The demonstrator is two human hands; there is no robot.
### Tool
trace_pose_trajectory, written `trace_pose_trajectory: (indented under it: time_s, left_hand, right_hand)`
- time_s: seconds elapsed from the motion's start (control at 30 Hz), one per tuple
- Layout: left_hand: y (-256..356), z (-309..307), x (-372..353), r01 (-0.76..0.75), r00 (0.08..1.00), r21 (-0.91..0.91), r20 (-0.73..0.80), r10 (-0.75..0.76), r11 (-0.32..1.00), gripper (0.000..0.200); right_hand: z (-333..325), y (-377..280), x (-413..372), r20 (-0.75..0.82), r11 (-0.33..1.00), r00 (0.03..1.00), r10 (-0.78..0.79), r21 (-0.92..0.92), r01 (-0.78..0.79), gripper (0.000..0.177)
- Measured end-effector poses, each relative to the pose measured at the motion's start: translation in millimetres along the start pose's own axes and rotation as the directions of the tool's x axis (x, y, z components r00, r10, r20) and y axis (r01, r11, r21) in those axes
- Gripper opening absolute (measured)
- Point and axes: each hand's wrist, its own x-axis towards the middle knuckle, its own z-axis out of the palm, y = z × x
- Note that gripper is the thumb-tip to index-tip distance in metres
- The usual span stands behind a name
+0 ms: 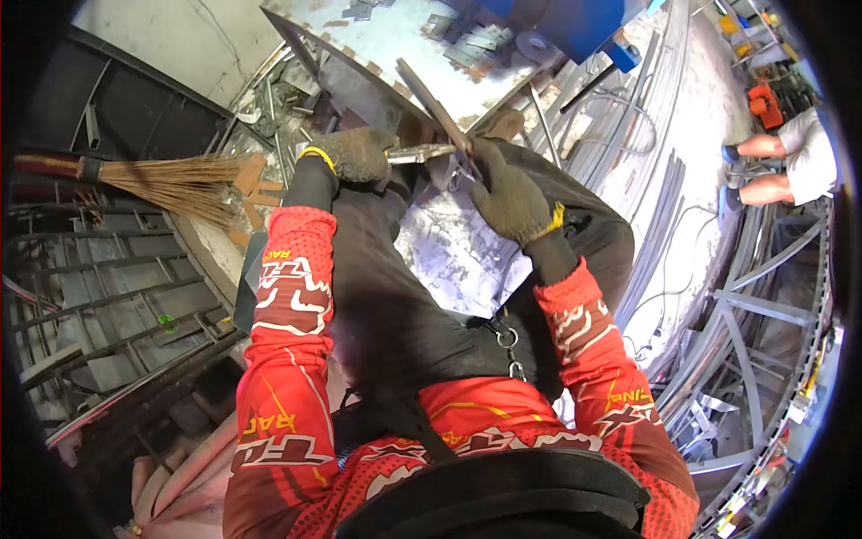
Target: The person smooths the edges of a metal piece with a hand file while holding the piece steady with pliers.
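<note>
Here's the risk: the metal tool (415, 154) could slip off the slim metal bar (431, 101) if its bite is shallow, and the bar's long free end could swing into the tabletop (391, 47), whose near edge it crosses in this view. A slip could also knock the gloved fingers, so close to that meeting point. The left hand (357, 155) clamps the tool from the side, forearm reaching forward; the right hand (512, 199), apart from it, angles inward, closed around the bar's near end.
</note>
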Motion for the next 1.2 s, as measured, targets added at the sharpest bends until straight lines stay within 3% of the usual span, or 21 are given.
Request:
trace_pose_trajectory:
  time_s: [0.03, 0.07, 0.17, 0.3, 0.47, 0.57, 0.7, 0.77, 0.8, 0.93, 1.0, 1.1, 1.2]
  left_hand:
    - [5, -3, -1, -0.002, 1.0, -0.004, -0.008, 0.002, 1.0, 0.053]
    - [9, -4, -2, 0.02, 1.0, -0.003, 0.017, -0.02, 1.0, 0.052]
    - [14, -6, -5, 0.065, 0.997, 0.014, 0.043, -0.065, 0.998, 0.05]
    - [11, -4, -3, 0.035, 0.998, -0.001, 0.046, -0.035, 0.999, 0.044]
    - [11, -5, -2, 0.017, 0.999, 0.024, 0.049, -0.018, 1.0, 0.051]
    - [6, -1, 0, 0.032, 0.999, 0.006, 0.04, -0.032, 0.999, 0.045]
    - [8, -3, 0, 0.079, 0.995, 0.007, 0.063, -0.079, 0.997, 0.041]
    - [4, -1, 0, 0.064, 0.998, -0.008, 0.024, -0.064, 0.998, 0.041]
    - [4, 1, 0, 0.037, 0.999, -0.007, -0.007, -0.037, 0.999, 0.04]
    - [7, 1, 2, -0.019, 1.0, 0.054, -0.006, 0.019, 0.998, 0.04]
    - [4, 1, 0, -0.021, 1.0, 0.027, -0.015, 0.022, 0.999, 0.042]
    - [6, -1, -2, 0.031, 0.999, 0.048, 0.007, -0.031, 0.998, 0.046]
    - [11, -6, -2, 0.042, 0.999, 0.029, 0.027, -0.043, 0.999, 0.051]
  right_hand:
    - [-5, -4, -9, 0.066, 0.997, 0.995, 0.074, -0.024, -0.072, 0.05]
    - [-6, -6, -24, 0.118, 0.968, 0.97, 0.214, -0.162, -0.194, 0.051]
    - [-12, -19, -71, 0.06, 0.959, 0.967, 0.248, -0.153, -0.236, 0.053]
    - [-1, -3, -78, -0.037, 0.968, 0.986, 0.163, -0.189, -0.167, 0.054]
    - [10, -5, -4, -0.033, 0.972, 0.993, 0.115, -0.203, -0.119, 0.055]
    - [6, -8, -6, 0.003, 0.975, 0.987, 0.162, -0.154, -0.159, 0.057]
    - [0, -5, -65, 0.069, 0.954, 0.965, 0.255, -0.179, -0.239, 0.058]
    - [8, 4, -86, -0.032, 0.968, 0.977, 0.212, -0.131, -0.214, 0.058]
    - [15, 14, -86, -0.063, 0.975, 0.986, 0.155, -0.152, -0.163, 0.057]
    - [17, 4, -30, -0.019, 0.969, 0.981, 0.196, -0.152, -0.196, 0.054]
    - [20, -2, -2, -0.017, 0.986, 0.994, 0.111, -0.122, -0.112, 0.049]
    - [12, -10, -3, 0.009, 0.986, 0.993, 0.119, -0.121, -0.117, 0.045]
    - [6, 7, -56, 0.05, 0.971, 0.979, 0.198, -0.144, -0.189, 0.049]
